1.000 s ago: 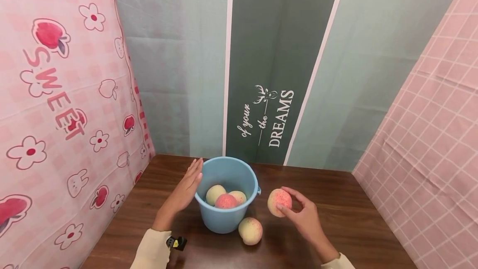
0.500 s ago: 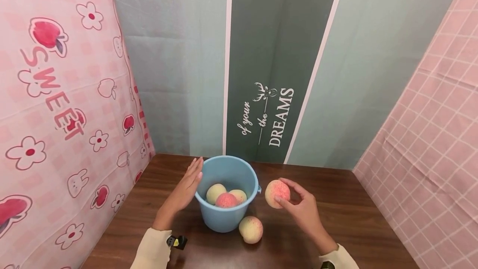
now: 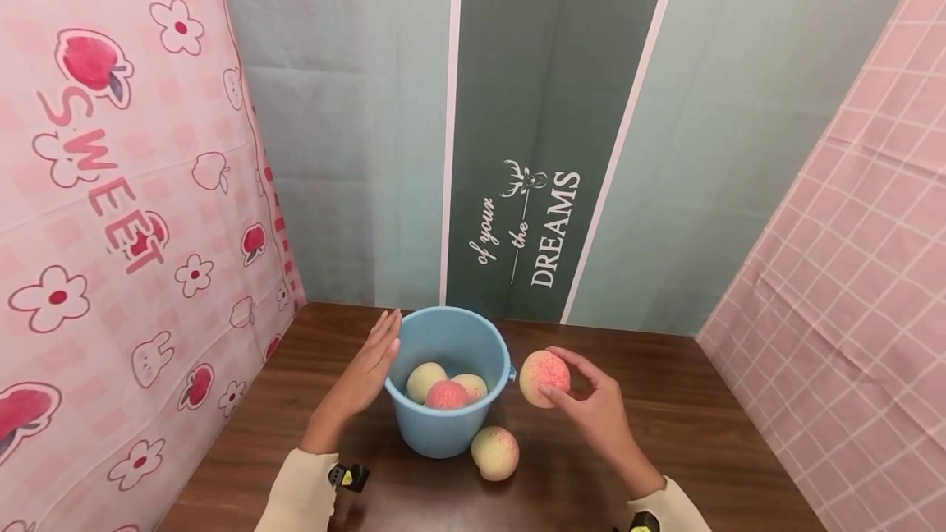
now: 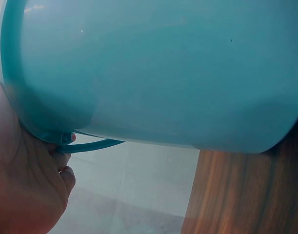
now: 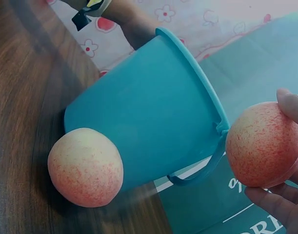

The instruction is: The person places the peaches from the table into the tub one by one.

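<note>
A light blue bucket (image 3: 439, 437) stands upright on the table with a few peaches inside, a red-pink peach (image 3: 447, 395) on the near side and two pale ones behind it. My left hand (image 3: 367, 372) rests against the bucket's left rim, fingers straight. In the left wrist view the palm lies along the rim by the bucket's handle (image 4: 97, 145). My right hand (image 3: 597, 409) pinches a pink-and-yellow peach (image 3: 543, 378) between thumb and fingers, raised just right of the bucket's rim. Another pale peach (image 3: 495, 453) sits on the table at the bucket's front right.
The brown wooden table (image 3: 665, 433) runs back to a grey-green cloth (image 3: 332, 146) with white lettering. A pink patterned cloth (image 3: 148, 335) closes off the left side, a pink checked cloth (image 3: 850, 269) the right.
My right hand has carried its peach up and left, closer to the bucket's rim. The left hand, the bucket and the peach on the table have stayed in place.
</note>
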Demonstrator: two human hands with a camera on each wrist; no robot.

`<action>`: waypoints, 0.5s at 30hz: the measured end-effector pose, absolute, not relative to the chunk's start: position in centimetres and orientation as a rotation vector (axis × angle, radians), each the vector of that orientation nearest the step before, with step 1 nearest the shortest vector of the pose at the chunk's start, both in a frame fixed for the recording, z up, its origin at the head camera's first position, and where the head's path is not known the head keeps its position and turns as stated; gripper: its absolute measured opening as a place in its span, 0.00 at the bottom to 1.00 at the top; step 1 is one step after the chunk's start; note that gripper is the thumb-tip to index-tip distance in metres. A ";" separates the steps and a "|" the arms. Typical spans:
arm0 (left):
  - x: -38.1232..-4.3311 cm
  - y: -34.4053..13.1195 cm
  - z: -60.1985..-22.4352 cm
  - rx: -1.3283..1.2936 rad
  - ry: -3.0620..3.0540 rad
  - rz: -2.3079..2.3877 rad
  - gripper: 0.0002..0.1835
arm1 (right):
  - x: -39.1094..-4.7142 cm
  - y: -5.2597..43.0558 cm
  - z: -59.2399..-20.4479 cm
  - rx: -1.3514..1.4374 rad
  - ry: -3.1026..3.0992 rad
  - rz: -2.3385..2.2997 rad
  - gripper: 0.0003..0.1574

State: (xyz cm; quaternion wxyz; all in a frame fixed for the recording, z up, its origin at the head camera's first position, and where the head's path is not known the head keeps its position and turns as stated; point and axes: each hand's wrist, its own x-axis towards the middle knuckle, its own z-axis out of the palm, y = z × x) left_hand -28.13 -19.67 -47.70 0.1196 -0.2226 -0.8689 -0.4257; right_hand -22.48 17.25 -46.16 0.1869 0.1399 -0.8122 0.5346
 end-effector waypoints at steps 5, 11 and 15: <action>-28.1 -19.7 -47.8 -0.659 -2.538 -1.240 0.27 | -22.4 16.8 -46.0 0.397 -2.273 1.505 0.35; -28.0 -19.8 -47.8 -0.659 -2.545 -1.242 0.27 | -22.2 16.1 -45.3 0.400 -2.277 1.530 0.35; -28.0 -19.8 -47.9 -0.662 -2.543 -1.238 0.27 | -21.4 15.2 -43.6 0.444 -2.272 1.515 0.35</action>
